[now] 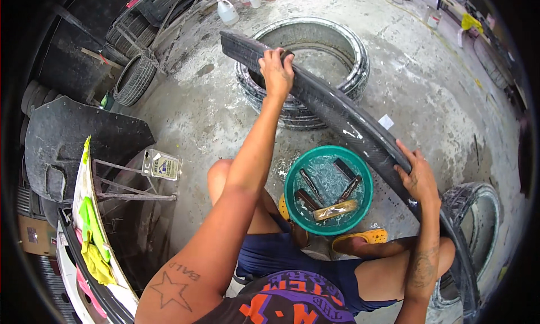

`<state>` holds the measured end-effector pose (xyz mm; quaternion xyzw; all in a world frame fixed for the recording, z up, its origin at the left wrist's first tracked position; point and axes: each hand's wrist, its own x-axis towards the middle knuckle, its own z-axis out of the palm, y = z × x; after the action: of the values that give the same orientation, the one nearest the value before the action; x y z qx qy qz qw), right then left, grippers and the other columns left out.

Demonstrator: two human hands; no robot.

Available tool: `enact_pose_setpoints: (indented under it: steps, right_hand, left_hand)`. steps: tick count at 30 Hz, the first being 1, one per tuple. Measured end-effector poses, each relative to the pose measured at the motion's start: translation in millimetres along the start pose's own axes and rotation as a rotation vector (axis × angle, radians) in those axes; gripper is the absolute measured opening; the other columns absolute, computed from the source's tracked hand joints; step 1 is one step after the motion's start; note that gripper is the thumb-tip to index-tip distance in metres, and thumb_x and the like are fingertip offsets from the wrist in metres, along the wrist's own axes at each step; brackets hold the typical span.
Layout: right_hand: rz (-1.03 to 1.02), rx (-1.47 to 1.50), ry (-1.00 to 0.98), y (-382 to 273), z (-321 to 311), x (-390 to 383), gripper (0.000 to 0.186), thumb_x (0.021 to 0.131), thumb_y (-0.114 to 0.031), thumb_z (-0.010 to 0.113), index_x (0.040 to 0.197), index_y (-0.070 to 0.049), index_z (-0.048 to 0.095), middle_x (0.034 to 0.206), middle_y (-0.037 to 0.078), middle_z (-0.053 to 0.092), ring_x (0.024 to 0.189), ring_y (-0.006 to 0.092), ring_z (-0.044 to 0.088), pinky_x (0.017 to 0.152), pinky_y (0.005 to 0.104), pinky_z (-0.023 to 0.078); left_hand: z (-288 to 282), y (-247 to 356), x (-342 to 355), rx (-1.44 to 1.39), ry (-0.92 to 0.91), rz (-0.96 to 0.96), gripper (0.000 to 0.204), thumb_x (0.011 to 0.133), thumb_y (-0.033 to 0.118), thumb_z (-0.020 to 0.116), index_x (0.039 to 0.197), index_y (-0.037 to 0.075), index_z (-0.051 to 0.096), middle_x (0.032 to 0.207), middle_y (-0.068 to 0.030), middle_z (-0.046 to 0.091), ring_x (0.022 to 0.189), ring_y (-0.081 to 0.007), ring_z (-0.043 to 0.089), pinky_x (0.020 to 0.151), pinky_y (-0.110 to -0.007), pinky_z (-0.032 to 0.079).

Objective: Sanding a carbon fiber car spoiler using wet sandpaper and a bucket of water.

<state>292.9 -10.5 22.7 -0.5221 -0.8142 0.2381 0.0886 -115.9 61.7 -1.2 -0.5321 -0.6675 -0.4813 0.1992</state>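
Note:
A long, glossy black carbon-fibre car panel [351, 123] slants from the upper middle down to the lower right, wet along its surface. My left hand [277, 71] is closed on a small dark block [287, 54], pressed against the panel close to its far end; most of the block is hidden under the fingers. Farther down, my right hand [416, 176] grips the panel's edge, with the fingers over its right side. Below the panel, between my feet, stands a green basin [289, 208] of water holding several dark blocks and a tan, brush-like block [335, 210].
An upright stack of whitened tyres [360, 54] supports the panel's far part; another tyre [488, 203] stands under its near end. To my left are a metal stand, a clear container [161, 165] and a white panel with coloured cloths [93, 239]. Jugs [227, 12] stand at the back.

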Motion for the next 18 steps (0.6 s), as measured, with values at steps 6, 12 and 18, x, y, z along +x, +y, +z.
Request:
enact_pose_setpoints:
  steps: [6, 12, 18]
  right_hand:
    - [0.029, -0.058, -0.002, -5.1, 0.0, -2.0, 0.073, 0.09, -0.014, 0.076, 0.156, -0.03, 0.05, 0.118, 0.025, 0.062, 0.109, 0.046, 0.064, 0.095, 0.0511, 0.051]
    - [-0.133, 0.036, -0.042, 4.3, -5.7, 8.4, 0.082, 0.083, -0.025, 0.085, 0.156, -0.018, 0.049, 0.123, 0.025, 0.065, 0.113, 0.0426, 0.064, 0.101, 0.0455, 0.05]
    - [-0.045, 0.08, -0.08, 8.4, -7.0, 41.6, 0.066, 0.089, -0.03, 0.082, 0.146, -0.009, 0.057, 0.125, 0.024, 0.069, 0.119, 0.0413, 0.065, 0.104, 0.0446, 0.05]
  left_hand:
    - [-19.0, 62.3, -59.6, -0.283, -0.275, 0.14, 0.033, 0.09, 0.011, 0.072, 0.12, 0.001, 0.062, 0.116, -0.0203, 0.059, 0.105, -0.0401, 0.054, 0.089, -0.051, 0.044]
    - [-6.4, -23.8, -13.6, -0.046, -0.033, -0.033, 0.033, 0.094, 0.02, 0.07, 0.122, 0.004, 0.066, 0.124, -0.0155, 0.059, 0.109, -0.0404, 0.053, 0.088, -0.055, 0.044]
    - [25.9, -61.1, 6.8, -0.069, -0.171, -0.104, 0.036, 0.092, 0.021, 0.073, 0.123, 0.005, 0.065, 0.124, -0.0159, 0.058, 0.112, -0.0417, 0.054, 0.092, -0.055, 0.045]
